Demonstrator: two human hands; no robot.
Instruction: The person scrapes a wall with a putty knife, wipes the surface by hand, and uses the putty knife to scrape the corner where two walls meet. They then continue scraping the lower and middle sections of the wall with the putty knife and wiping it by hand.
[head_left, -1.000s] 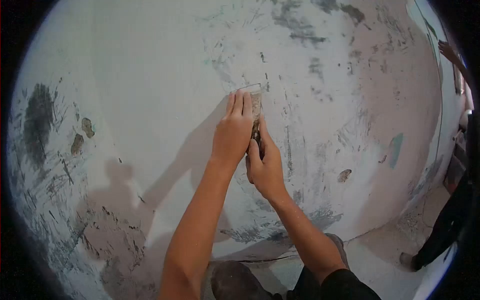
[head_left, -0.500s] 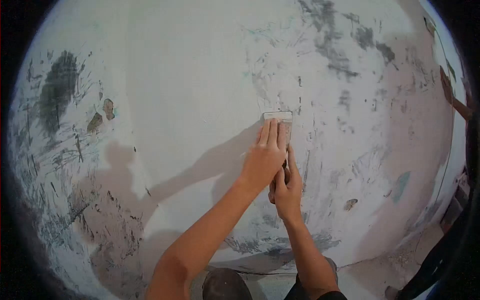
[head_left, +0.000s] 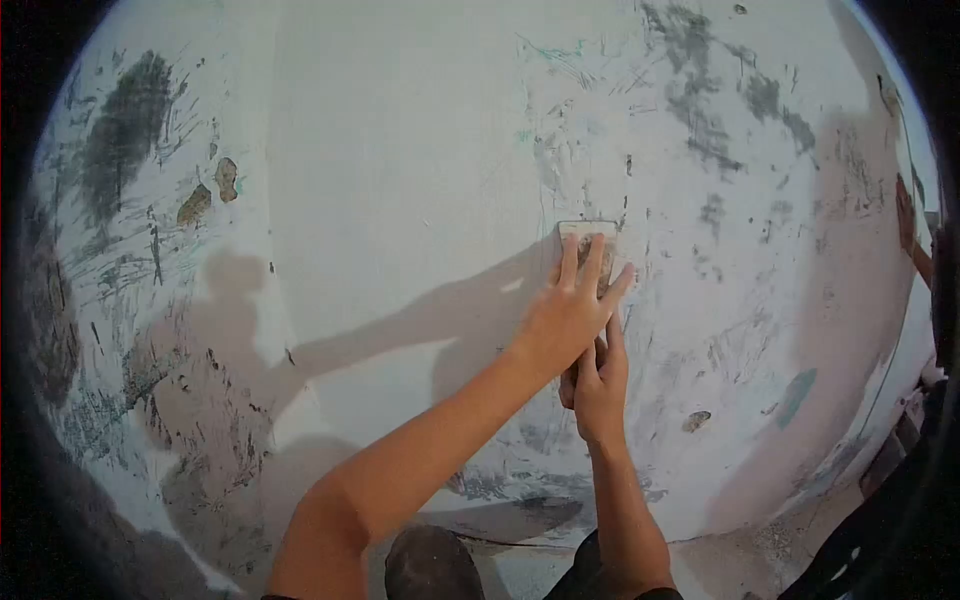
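One scraper (head_left: 588, 228) lies with its blade against the pale wall (head_left: 370, 150), its top edge in plain sight. The middle of the blade is partly covered by the left hand (head_left: 570, 308), whose fingers are spread and laid along it, not wrapped around. Just below, the right hand (head_left: 603, 395) is closed around the handle, which is almost wholly hidden; exactly how the fingers curl behind it cannot be told.

Three holes show in the wall: two chipped holes (head_left: 226, 180) side by side, well left of the scraper, and one small hole (head_left: 697, 421) below and right of it. One shadow (head_left: 235, 310) falls left of the scraper. Below it, one knee (head_left: 432, 568) is cut off by the lower edge.

Far right of the scraper, one hand of another person (head_left: 905, 212) shows; whether it touches the wall is unclear. A dark trouser leg (head_left: 870, 515) lower down blurs into the lens rim.
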